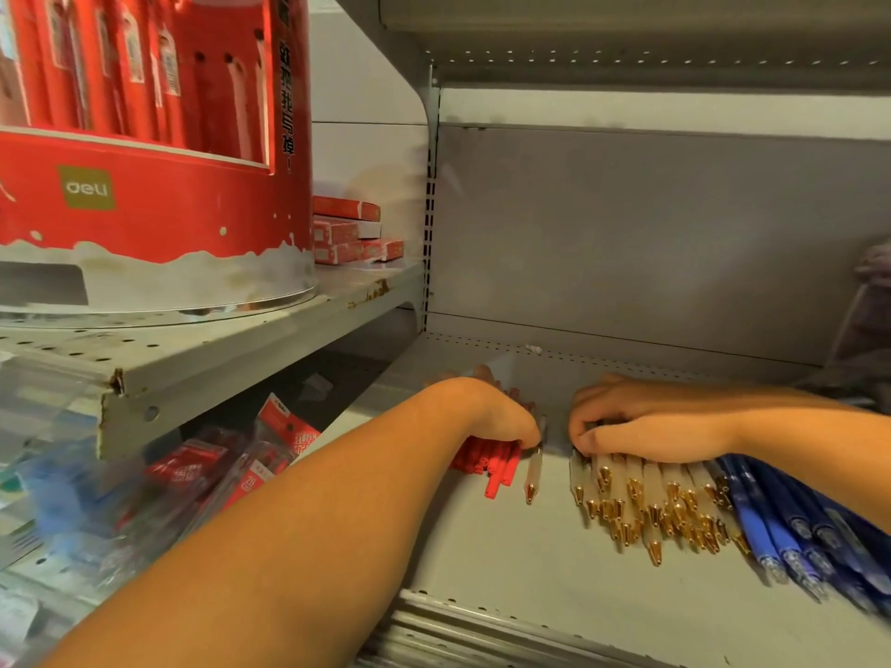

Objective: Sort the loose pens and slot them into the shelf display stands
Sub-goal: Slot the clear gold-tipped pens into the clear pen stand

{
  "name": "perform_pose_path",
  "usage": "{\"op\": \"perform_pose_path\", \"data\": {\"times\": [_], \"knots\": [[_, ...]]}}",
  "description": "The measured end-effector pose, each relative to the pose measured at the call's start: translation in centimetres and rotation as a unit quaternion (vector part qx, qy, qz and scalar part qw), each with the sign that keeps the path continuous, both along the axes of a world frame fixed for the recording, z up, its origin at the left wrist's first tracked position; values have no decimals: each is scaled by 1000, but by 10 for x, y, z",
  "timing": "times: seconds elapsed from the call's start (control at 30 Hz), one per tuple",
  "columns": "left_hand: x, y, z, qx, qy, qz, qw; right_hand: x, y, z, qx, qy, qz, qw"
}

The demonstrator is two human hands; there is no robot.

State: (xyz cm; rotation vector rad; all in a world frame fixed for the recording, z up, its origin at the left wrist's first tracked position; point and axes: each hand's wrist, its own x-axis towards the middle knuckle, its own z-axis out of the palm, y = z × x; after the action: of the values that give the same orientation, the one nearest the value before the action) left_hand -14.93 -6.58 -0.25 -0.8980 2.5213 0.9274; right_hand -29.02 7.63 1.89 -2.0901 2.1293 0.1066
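Three heaps of pens lie on the grey shelf (520,576); at ten o'clock of the view stands a red display stand (144,185); the left hand (487,412) curls its fingers over the red pens (496,467), thumb touching a single clear pen (533,474) at its five o'clock; the right hand (641,426) clutches the top ends of the gold-tipped pens (641,494) with bent fingers; blue pens (781,527) lie at four o'clock of that hand.

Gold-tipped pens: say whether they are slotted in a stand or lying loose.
Lying loose. The gold-tipped pens lie flat, heaped on the shelf; the right hand grips their ends.
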Motion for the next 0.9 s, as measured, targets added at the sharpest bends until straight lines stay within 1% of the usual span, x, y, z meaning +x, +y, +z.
{"op": "perform_pose_path", "data": {"times": [0.1,0.2,0.33,0.43,0.53,0.73,0.83,0.9], "knots": [[-3,2,-1,-8,-21,-2,1000,5,-1,-4,-23,-4,-1,1000],[-5,2,0,-15,-34,-2,999,10,-4,-2,-26,-35,-9,999],[-5,4,4,-141,-18,39,989,17,-8,2,-15,-64,-13,998],[-7,6,6,-189,-11,55,980,21,-12,1,-13,-77,-11,997],[-6,5,7,-186,-13,67,980,23,-14,0,-20,-79,-15,997],[-4,11,13,-199,-53,43,978,18,-14,-3,-40,-103,-29,993],[-1,11,15,-192,-40,43,980,15,-12,-3,-60,-114,-47,991],[5,7,18,-173,-35,50,983,13,-11,-1,-85,-152,-68,982]]}}
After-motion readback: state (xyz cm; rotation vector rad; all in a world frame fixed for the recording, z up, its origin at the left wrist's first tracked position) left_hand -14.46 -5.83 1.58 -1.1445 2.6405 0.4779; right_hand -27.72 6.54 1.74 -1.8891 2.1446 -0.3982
